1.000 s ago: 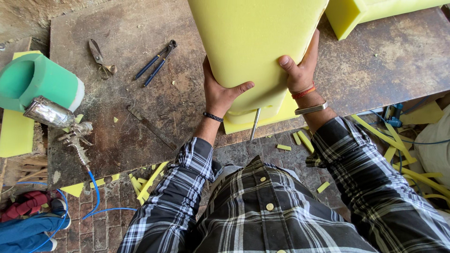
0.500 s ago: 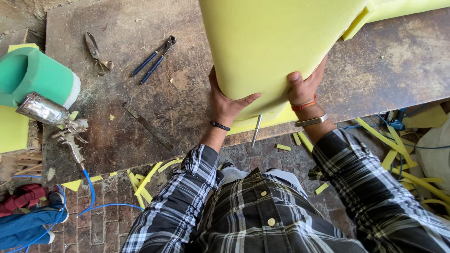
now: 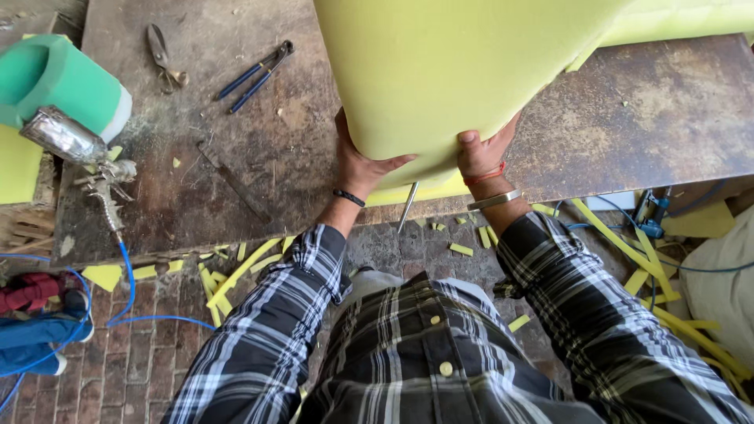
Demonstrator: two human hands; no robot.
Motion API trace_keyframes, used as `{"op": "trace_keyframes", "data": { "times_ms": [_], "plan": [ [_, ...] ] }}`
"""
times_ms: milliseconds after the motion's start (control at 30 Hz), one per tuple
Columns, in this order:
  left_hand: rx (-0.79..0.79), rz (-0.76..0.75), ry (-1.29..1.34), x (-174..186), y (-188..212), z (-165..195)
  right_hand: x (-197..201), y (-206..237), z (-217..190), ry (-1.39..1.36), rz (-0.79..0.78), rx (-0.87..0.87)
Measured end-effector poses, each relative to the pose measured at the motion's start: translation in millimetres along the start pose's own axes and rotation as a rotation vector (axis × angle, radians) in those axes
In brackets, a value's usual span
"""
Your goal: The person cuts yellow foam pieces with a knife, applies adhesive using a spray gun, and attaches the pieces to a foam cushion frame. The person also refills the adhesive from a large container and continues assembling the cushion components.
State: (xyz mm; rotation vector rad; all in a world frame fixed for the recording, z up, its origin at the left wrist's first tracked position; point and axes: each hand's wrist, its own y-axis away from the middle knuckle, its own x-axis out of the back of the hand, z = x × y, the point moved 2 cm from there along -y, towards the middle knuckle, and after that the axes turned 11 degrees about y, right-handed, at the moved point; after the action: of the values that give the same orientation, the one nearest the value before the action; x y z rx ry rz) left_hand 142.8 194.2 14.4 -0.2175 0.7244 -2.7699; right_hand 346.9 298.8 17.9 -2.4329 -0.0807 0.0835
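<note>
Head view, looking straight down: both hands grip a large block of yellow foam (image 3: pixel 463 71) that fills the top middle of the frame and juts over the near edge of the workbench (image 3: pixel 628 126). The left hand (image 3: pixel 363 161) is pressed against the block's lower left corner, thumb laid along its underside and the other fingers hidden behind the foam, so the hand is closed on it. The right hand (image 3: pixel 481 153) clasps the lower right corner the same way, one fingertip showing on the near face and the rest wrapped out of sight. A black band sits on the left wrist; a red thread and a metal bangle (image 3: pixel 493 201) sit on the right. Beneath the block a thinner yellow foam slab (image 3: pixel 428 188) lies on the bench, and a metal rod (image 3: pixel 407 208) pokes out over the edge between the wrists.

Well apart to the left on the bench lie blue-handled pincers (image 3: pixel 255 76) and scissors (image 3: pixel 162 56). A green foam roll (image 3: pixel 59 82) rests at the far left, with a spray gun (image 3: pixel 82 157) just beside it, its blue hose (image 3: pixel 126 275) dropping to the brick floor (image 3: pixel 133 369). Yellow foam strips (image 3: pixel 628 251) litter the floor.
</note>
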Motion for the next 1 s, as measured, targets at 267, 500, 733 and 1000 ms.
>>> {"op": "trace_keyframes", "data": {
  "times_ms": [267,500,733,1000],
  "plan": [
    [-0.028,0.145,-0.237,23.2,-27.4,42.1,-13.0,-45.1,-31.7,0.063,-0.222,0.011],
    [0.076,-0.054,-0.259,60.0,-8.0,32.9,-17.9,-45.6,-35.0,0.003,-0.257,-0.049],
    [0.867,0.047,-0.822,216.8,156.0,-10.0,-18.6,-32.9,-32.0,0.041,-0.173,-0.198],
    [0.762,0.004,-1.118,255.9,226.6,-10.7,-42.9,-29.0,-46.7,0.044,-0.135,-0.244]
  ]
}}
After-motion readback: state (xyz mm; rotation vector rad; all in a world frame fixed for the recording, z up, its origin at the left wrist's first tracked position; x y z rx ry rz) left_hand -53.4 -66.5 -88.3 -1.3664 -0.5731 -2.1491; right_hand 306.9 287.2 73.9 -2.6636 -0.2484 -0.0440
